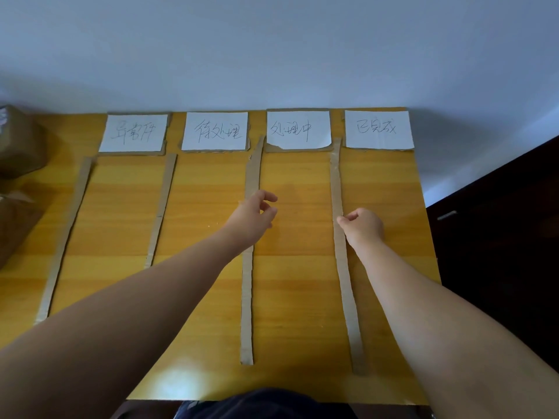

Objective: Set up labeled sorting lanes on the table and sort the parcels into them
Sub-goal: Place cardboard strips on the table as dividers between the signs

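Several white paper labels with handwritten characters, each backed by cardboard, lie along the far edge of the yellow wooden table [296, 279]; the rightmost label [378, 129] is one of them. Several long cardboard strips run from the labels toward me and mark out lanes. My left hand [255, 214] hovers over the third strip [247, 297], fingers loosely curled and apart, holding nothing. My right hand [363, 226] is closed, its fingertips pinching the right edge of the fourth strip [348, 291] about midway along. Brown parcels [18, 143] sit at the table's left end.
A second brown parcel [15, 228] lies in front of the first at the left edge. A dark cabinet [496, 237] stands to the right of the table. A pale wall rises behind the table. My dark clothing [266, 403] shows at the near edge.
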A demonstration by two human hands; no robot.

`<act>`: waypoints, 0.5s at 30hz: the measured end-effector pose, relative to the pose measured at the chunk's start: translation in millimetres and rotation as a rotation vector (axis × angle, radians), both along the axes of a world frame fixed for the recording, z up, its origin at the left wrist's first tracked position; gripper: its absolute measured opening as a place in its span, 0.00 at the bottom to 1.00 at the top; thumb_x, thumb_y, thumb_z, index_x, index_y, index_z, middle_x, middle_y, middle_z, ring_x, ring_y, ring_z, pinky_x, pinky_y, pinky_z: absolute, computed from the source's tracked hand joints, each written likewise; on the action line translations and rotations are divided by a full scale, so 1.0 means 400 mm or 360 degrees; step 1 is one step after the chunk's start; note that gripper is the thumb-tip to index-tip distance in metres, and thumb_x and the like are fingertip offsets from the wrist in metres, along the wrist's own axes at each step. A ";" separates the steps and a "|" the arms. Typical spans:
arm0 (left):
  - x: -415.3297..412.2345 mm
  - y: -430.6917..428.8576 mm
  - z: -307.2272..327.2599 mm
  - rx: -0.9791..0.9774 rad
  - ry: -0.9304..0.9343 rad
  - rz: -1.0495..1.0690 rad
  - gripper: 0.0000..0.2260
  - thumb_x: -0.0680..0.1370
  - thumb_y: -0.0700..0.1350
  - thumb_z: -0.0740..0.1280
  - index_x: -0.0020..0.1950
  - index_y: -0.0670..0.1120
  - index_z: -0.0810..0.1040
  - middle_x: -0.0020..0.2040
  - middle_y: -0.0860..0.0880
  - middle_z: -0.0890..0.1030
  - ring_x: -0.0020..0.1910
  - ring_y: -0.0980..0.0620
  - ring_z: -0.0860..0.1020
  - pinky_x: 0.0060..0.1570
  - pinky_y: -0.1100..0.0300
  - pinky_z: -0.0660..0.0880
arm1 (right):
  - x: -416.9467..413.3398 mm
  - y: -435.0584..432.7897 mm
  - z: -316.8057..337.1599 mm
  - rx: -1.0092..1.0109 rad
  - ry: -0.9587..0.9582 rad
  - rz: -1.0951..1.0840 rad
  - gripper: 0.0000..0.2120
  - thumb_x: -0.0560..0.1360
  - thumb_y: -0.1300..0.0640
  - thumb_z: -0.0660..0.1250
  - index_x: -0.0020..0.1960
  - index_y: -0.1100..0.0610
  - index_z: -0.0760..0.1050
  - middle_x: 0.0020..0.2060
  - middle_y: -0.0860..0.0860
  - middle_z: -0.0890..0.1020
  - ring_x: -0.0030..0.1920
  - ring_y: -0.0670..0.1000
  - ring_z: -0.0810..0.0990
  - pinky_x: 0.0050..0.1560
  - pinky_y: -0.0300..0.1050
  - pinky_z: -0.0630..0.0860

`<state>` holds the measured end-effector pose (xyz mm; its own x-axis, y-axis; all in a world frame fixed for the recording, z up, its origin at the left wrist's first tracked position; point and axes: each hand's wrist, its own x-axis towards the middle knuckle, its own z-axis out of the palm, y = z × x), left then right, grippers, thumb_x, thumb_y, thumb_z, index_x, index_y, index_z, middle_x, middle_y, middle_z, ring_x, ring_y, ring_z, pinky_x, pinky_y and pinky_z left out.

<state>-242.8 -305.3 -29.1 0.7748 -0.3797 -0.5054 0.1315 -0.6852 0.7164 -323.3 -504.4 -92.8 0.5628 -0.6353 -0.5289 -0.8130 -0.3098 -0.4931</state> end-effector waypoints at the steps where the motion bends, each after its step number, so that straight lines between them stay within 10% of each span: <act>1: 0.001 -0.001 -0.001 0.0001 0.0005 0.0005 0.11 0.81 0.46 0.59 0.64 0.49 0.71 0.48 0.52 0.74 0.42 0.54 0.78 0.50 0.51 0.77 | 0.001 0.001 0.000 -0.0024 0.0016 0.0021 0.08 0.78 0.53 0.64 0.52 0.57 0.76 0.43 0.53 0.80 0.42 0.53 0.78 0.38 0.44 0.72; 15: 0.008 0.039 -0.019 0.0018 0.0015 0.0096 0.12 0.81 0.44 0.59 0.64 0.48 0.72 0.50 0.49 0.75 0.43 0.52 0.78 0.51 0.49 0.77 | 0.003 0.010 0.021 -0.0349 0.0235 0.0197 0.13 0.80 0.48 0.60 0.54 0.57 0.73 0.43 0.53 0.79 0.39 0.54 0.78 0.34 0.44 0.72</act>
<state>-239.7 -289.8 -36.7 0.7913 -0.3268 -0.5168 0.1793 -0.6840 0.7071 -321.9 -500.5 -84.5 0.5703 -0.6749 -0.4683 -0.8204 -0.4973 -0.2823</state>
